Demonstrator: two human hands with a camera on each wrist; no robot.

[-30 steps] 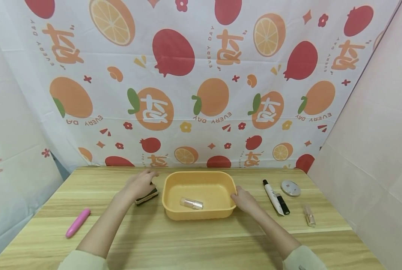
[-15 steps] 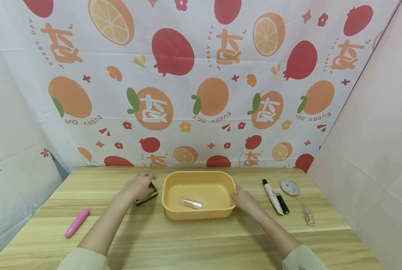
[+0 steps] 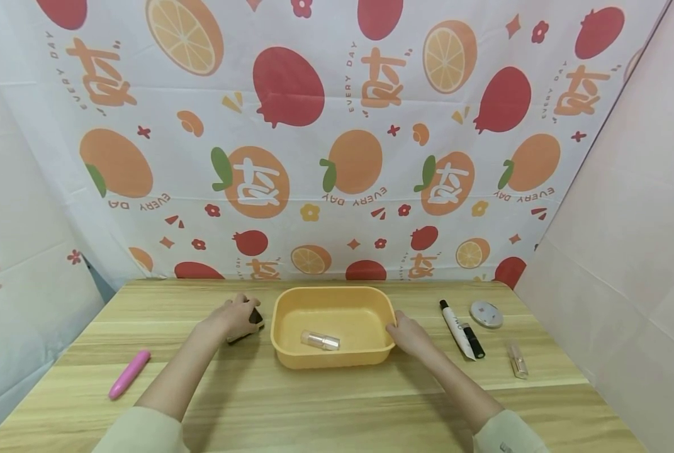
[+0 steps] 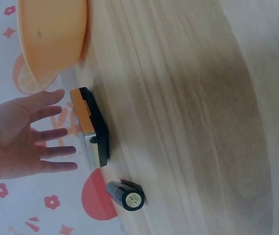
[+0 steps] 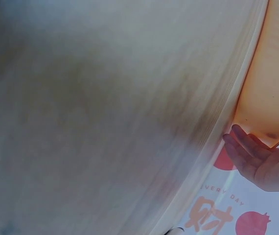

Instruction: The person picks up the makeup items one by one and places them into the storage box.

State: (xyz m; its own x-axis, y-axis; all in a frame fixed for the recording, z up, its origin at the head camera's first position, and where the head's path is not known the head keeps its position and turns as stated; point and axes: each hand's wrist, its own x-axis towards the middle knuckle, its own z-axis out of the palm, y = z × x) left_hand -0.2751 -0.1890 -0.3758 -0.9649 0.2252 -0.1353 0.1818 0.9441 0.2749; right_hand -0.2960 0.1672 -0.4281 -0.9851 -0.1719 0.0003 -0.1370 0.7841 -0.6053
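Head cam: bright, even, fairly sharp; soft shadows fell on table (image 3: 325, 415) beneath both forearms (image 3: 180, 371), suggesting overhead lt. L wrist cam: dimmer, hazy, w/ dark shadow patch & bowed lines nr R side. R wrist cam: v. dim, bluish, table smeary; tub (image 5: 271, 73) glowed warm, slightly soft.

Right hand (image 5: 263, 164): at the view's right edge, fingers against the lower end of an orange tub (image 5: 269, 73).
Counter (image 5: 100, 132): wood-grained, blurred, filling most of the view.
Backdrop (image 5: 235, 193): white, with red fruit, orange characters and "EVERY DAY" lettering.
Bottom edge: a dark object (image 5: 175, 231), mostly cropped.
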